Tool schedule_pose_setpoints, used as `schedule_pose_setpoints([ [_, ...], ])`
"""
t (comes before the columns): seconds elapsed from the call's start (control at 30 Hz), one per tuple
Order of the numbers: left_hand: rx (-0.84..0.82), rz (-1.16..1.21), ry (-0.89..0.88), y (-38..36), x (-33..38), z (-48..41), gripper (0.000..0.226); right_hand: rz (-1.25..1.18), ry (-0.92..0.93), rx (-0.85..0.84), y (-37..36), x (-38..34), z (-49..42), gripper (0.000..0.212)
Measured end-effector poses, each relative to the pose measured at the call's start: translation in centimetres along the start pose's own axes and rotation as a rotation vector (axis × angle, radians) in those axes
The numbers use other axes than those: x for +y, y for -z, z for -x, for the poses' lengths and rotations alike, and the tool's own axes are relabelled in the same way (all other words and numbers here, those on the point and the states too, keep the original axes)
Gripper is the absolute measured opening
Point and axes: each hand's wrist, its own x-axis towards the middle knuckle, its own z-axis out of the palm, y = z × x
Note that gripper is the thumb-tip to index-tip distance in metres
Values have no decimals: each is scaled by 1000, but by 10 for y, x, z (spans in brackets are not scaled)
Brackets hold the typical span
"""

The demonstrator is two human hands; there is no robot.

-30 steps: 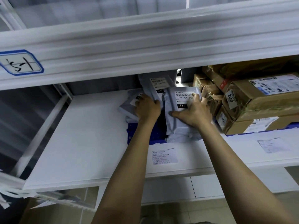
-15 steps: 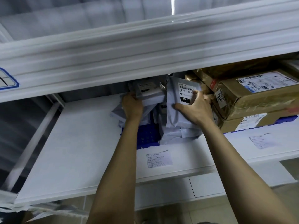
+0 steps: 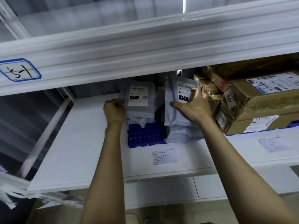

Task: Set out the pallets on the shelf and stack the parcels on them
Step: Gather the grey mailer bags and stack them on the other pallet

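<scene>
A blue plastic pallet (image 3: pixel 146 136) lies on the white shelf (image 3: pixel 84 143), with grey mailer parcels stacked on it in two piles. My left hand (image 3: pixel 114 110) grips the left edge of the left grey parcel (image 3: pixel 139 101), which lies on top of the left pile with its label "231" facing me. With fingers spread over its label, my right hand (image 3: pixel 193 104) holds the right grey parcel (image 3: pixel 176 110) tilted upright on the right pile (image 3: pixel 179 133). The pallet's back part is hidden under the parcels.
Brown cardboard boxes (image 3: pixel 258 101) wrapped in tape stand stacked on another blue pallet (image 3: pixel 291 125) at the right. The upper shelf beam (image 3: pixel 145 50) hangs low above the parcels. A paper label (image 3: pixel 164 156) is stuck to the shelf front. Bare shelf surface extends to the left.
Both hands lifted and straightened the grey parcels: the right one rose from lying flat to tilted upright, and the left one was drawn up onto its pile, label toward me.
</scene>
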Motion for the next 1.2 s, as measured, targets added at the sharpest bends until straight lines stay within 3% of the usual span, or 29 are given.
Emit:
schedule_pose_setpoints([
  [0.13, -39, -183, 102, -10, 2, 4, 22, 31, 30, -30, -9, -15, 1, 103],
  [0.23, 80, -268, 8, -15, 16, 16, 27, 34, 68, -25, -14, -28, 3, 103],
  [0.3, 150, -205, -113, -15, 30, 23, 24, 20, 102, -18, -18, -36, 6, 101],
  [0.33, 103, -136, -146, -15, 38, 27, 24, 13, 114, -18, -21, -40, 7, 102],
  [0.47, -316, 304, 55, -22, 76, 43, 26, -58, 194, -32, -35, -53, 15, 97],
  [0.6, -290, 433, 199, -31, 79, 41, 25, -247, 325, -95, -38, -47, 12, 66],
  [0.7, -263, 422, 256, -32, 69, 30, 45, -298, 210, 37, -22, -30, -3, 55],
  [0.8, -253, 415, 315, -30, 60, 23, 71, -194, 29, 142, -4, -8, -22, 54],
  [0.93, -234, 474, 364, -32, 56, 20, 76, -105, -45, -1, -2, 11, -42, 43],
  [1.0, -240, 481, 368, -39, 60, 19, 70, -183, -44, -39, -5, 12, -50, 34],
  [1.13, -306, 473, 304, -62, 88, 22, 78, -445, -42, -150, -9, 2, -56, 52],
  [1.2, -343, 436, 264, -75, 102, 22, 72, -455, -21, -220, -8, -1, -54, 44],
])
